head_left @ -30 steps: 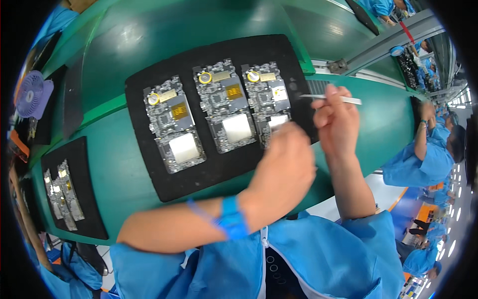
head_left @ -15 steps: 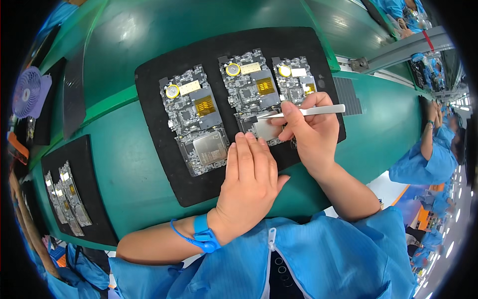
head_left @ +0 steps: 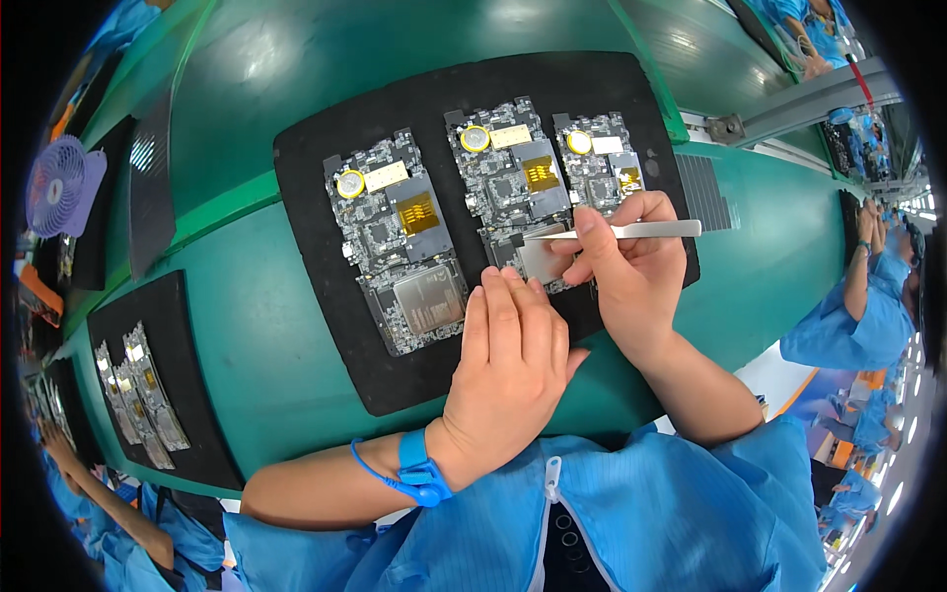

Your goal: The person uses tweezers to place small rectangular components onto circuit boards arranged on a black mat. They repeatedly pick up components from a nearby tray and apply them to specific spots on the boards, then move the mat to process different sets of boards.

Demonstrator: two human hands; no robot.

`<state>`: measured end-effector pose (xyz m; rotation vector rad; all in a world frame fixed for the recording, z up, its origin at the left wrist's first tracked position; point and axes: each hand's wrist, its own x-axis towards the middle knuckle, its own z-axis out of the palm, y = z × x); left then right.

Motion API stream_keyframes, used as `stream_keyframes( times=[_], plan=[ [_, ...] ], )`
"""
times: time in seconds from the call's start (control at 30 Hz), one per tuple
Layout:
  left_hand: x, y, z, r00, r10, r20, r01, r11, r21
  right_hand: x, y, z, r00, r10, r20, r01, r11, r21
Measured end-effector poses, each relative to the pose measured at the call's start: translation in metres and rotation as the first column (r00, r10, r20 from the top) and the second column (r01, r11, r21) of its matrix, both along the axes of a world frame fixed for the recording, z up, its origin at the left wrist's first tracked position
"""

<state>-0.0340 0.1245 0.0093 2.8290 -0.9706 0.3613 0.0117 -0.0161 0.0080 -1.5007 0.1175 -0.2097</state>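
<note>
My left hand (head_left: 508,365) lies with its fingers stretched out, fingertips resting at the near edge of the middle circuit board (head_left: 503,183). In my right hand (head_left: 636,281) I hold silver tweezers (head_left: 656,230), their tips pointing left over that board, just above its silver metal plate (head_left: 543,259). My fingers partly cover the near end of this board. To the left lies a similar circuit board (head_left: 380,237) with a yellow-rimmed coin cell and a silver cover. A third circuit board (head_left: 597,163) lies to the right, its near part hidden by my right hand.
All three boards rest on a black mat (head_left: 395,385) on the green bench (head_left: 237,365). Farther left, another black mat (head_left: 187,365) holds several narrow boards (head_left: 143,395). A purple fan (head_left: 64,185) stands at far left. Co-workers in blue are at both sides.
The whole view has shifted slightly, so boards and hands appear a little farther right. My hands keep nearly the same pose over the middle board. A co-worker's forearms now show at lower left.
</note>
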Motion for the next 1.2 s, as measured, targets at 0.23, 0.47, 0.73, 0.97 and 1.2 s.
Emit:
stream_keyframes(
  times=[0.23, 0.47, 0.73, 0.97, 1.2],
  plan=[
    [0.004, -0.001, 0.0, 1.0, 0.004, -0.01, -0.004, 0.999, -0.04, -0.001, 0.001, 0.0, 1.0, -0.009, 0.006, 0.009, 1.0, -0.002],
    [0.005, -0.001, -0.002, 1.0, -0.001, -0.018, -0.001, 0.997, -0.079, -0.001, 0.0, -0.002, 1.0, -0.013, 0.017, 0.012, 0.999, 0.03],
    [0.004, -0.002, -0.002, 1.0, -0.001, -0.006, 0.0, 0.998, -0.066, -0.001, 0.001, -0.003, 0.999, -0.014, 0.031, 0.013, 1.0, 0.009],
    [0.005, -0.001, -0.002, 1.0, -0.006, -0.018, 0.004, 0.995, -0.095, -0.001, 0.0, -0.003, 1.0, -0.014, 0.016, 0.014, 1.0, -0.003],
    [0.016, 0.004, 0.003, 0.987, -0.068, -0.148, 0.028, 0.966, -0.256, -0.002, 0.002, -0.008, 0.998, -0.017, 0.056, 0.02, 0.998, -0.064]
  ],
)
